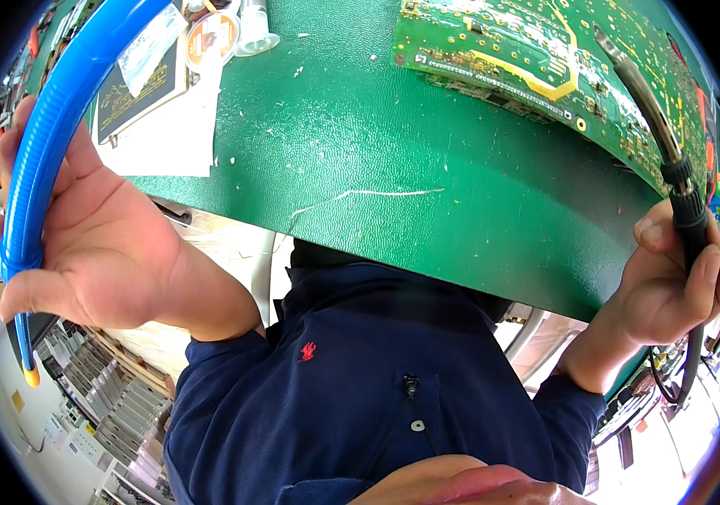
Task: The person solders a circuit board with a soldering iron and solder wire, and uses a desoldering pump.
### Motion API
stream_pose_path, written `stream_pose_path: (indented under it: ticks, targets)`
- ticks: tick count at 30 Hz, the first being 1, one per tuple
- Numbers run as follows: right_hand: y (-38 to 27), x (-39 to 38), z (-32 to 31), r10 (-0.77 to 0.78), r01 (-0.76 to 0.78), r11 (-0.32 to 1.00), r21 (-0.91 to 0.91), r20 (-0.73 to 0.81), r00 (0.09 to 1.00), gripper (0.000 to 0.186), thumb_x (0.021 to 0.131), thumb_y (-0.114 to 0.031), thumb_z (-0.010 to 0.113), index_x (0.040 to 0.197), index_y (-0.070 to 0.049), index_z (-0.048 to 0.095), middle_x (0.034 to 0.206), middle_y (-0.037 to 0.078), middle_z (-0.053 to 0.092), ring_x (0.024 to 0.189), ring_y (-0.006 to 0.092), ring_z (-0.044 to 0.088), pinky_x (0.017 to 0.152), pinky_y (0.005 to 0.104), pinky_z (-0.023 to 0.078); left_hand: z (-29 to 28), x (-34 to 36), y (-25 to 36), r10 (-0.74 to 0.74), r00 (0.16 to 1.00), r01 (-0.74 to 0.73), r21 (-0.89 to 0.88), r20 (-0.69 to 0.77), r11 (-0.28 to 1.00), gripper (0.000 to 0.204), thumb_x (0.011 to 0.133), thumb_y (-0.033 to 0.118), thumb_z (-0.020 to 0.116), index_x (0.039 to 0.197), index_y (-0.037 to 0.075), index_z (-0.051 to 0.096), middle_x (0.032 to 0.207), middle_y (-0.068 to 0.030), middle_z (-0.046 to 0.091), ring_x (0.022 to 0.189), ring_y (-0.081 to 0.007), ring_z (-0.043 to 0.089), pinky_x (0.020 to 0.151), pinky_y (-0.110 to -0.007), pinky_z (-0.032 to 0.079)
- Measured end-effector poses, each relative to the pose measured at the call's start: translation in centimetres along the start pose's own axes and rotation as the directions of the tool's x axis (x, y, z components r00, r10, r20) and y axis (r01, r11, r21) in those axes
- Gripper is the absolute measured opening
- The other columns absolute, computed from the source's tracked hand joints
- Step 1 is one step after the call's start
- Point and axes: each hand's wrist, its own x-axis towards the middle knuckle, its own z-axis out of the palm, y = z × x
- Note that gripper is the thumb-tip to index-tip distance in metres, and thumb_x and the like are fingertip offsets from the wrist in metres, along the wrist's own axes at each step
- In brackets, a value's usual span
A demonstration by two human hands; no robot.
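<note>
My left hand (120, 252) is raised at the left, its fingers behind a blue solder sucker (44, 143) and its thumb by the narrow end. That slim end has a yellow tip and points down; the wide blue barrel runs up past the top of the view. At the right, my right hand (672, 282) grips a soldering iron (690, 219) by its dark handle. The iron's metal barrel leans up and left, its tip over a large green circuit board (503, 50). Part of the board's far side is cut off by the view.
The green mat (335, 126) bears small white crumbs and a thin bent wire (377, 193). White paper (170, 143), a dark flat board (137, 101) and an orange-labelled spool (213, 35) lie at the upper left. Grey bins (128, 421) show low at the left.
</note>
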Motion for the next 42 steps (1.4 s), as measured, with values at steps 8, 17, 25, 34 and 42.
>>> stream_pose_path:
  ticks: [8, 17, 25, 34, 42]
  targets:
    - [0.2, -0.4, -1.0, 0.048, -0.048, 0.999, -0.009, -0.004, 0.999, 0.039, 0.092, -0.019, 0.031, 0.11, 0.009, 0.053, 0.064, 0.017, 0.052, 0.058, 0.0227, 0.047, 0.054, 0.0319, 0.037, -0.1, 0.1, -0.1, -0.046, 0.98, 0.065, -0.095, 0.192, 0.993, 0.091, 0.081, 0.071, 0.034, 0.117, -0.01, 0.052, 0.118, -0.0278, 0.054, 0.115, -0.0443, 0.05, 0.105, -0.055, 0.031]
    - [0.2, -0.3, -1.7, 0.089, -0.087, 0.98, -0.181, 0.003, 0.996, 0.043, 0.093, -0.025, 0.03, 0.107, 0.007, 0.054, 0.065, 0.013, 0.051, 0.06, 0.0205, 0.046, 0.057, 0.0313, 0.035, 0.1, 0.0, -1.1, 0.098, 0.995, -0.1, 0.209, 0.021, 0.973, 0.078, 0.083, 0.064, 0.043, 0.114, -0.006, 0.057, 0.114, -0.0231, 0.059, 0.112, -0.0407, 0.053, 0.104, -0.052, 0.034]
    - [1.3, 0.4, -1.6, -0.01, 0.013, 0.996, -0.091, 0.038, 0.999, 0.04, 0.095, -0.025, 0.031, 0.111, 0.005, 0.053, 0.075, 0.012, 0.053, 0.069, 0.0209, 0.047, 0.06, 0.0318, 0.034, -1.3, -1.0, -2.6, -0.008, 0.992, -0.023, 0.252, 0.123, 0.967, 0.041, 0.09, 0.042, 0.052, 0.107, 0.007, 0.065, 0.117, -0.0179, 0.059, 0.117, -0.0368, 0.051, 0.105, -0.051, 0.035]
    - [1.6, 0.4, -0.8, -0.025, 0.0, 0.905, -0.425, -0.052, 0.998, 0.048, 0.098, -0.039, 0.028, 0.118, 0.001, 0.046, 0.072, 0.012, 0.054, 0.062, 0.0201, 0.05, 0.055, 0.0285, 0.04, -1.4, -1.4, -3.7, -0.039, 0.999, 0.028, 0.289, 0.035, 0.957, 0.047, 0.092, 0.046, 0.045, 0.114, 0.008, 0.06, 0.118, -0.0182, 0.058, 0.118, -0.0381, 0.05, 0.103, -0.051, 0.037]
    - [1.7, 0.2, -1.0, 0.006, -0.009, 0.951, -0.309, -0.011, 1.0, 0.035, 0.097, -0.027, 0.032, 0.114, -0.002, 0.049, 0.076, 0.014, 0.051, 0.07, 0.0226, 0.047, 0.063, 0.0342, 0.036, -1.2, -1.8, -3.7, -0.013, 1.0, 0.01, 0.287, 0.008, 0.958, 0.048, 0.09, 0.049, 0.047, 0.111, 0.008, 0.062, 0.118, -0.0179, 0.059, 0.117, -0.0376, 0.051, 0.103, -0.051, 0.036]
